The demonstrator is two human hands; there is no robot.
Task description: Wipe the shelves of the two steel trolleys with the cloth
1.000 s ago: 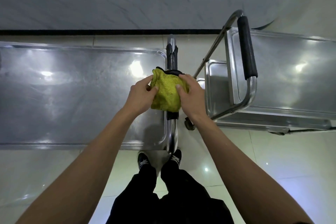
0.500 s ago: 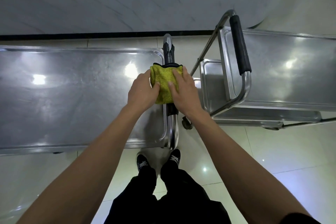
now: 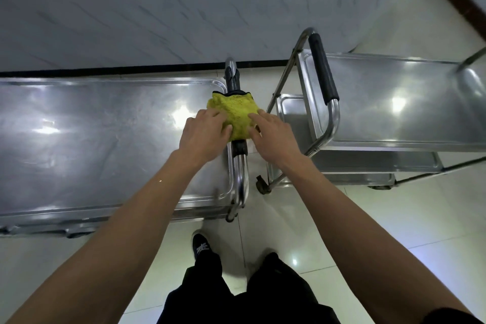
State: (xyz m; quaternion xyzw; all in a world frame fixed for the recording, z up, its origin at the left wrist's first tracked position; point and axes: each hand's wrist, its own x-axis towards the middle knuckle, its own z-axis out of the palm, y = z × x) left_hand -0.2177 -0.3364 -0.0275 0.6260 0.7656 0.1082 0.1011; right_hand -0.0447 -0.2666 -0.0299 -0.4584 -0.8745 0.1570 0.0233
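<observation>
Over the left trolley's handle [image 3: 238,166] hangs the yellow cloth [image 3: 234,116], left hand [image 3: 203,137] and right hand [image 3: 273,137] flat against its sides, fingers loosely spread, gripping nothing firmly. Pulled one-sided, it could slip to the glossy tiled floor [image 3: 368,218]. Right of the handle stands the second trolley [image 3: 394,113]; a grey marbled wall [image 3: 157,8] lies beyond

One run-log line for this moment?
cloth: draped on left trolley handle | left hand, right hand: both on cloth | shelves: unwiped
</observation>
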